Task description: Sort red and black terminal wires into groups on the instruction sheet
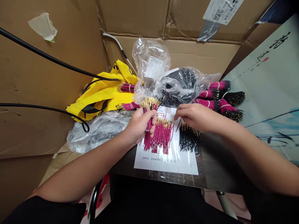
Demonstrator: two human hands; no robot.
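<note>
My left hand (141, 122) is closed around a bundle of short magenta and black wires (149, 107), their gold terminals pointing up. Beneath it, a loose pile of magenta wires (160, 135) with gold ends lies on a printed white sheet (165, 166). My right hand (190, 114) hovers at the upper end of a pile of black wires (189, 141), its fingers curled together. A thin black wire sits just under those fingertips; whether they grip it is hidden.
Behind the piles lies a clear plastic bag of black wires (181, 84). Tied magenta bundles (209, 94) and a tied black bundle (234, 98) rest at right. At left are a yellow bag (100, 93), crumpled plastic (98, 127) and black cables (46, 56). Cardboard (133, 18) encloses the back.
</note>
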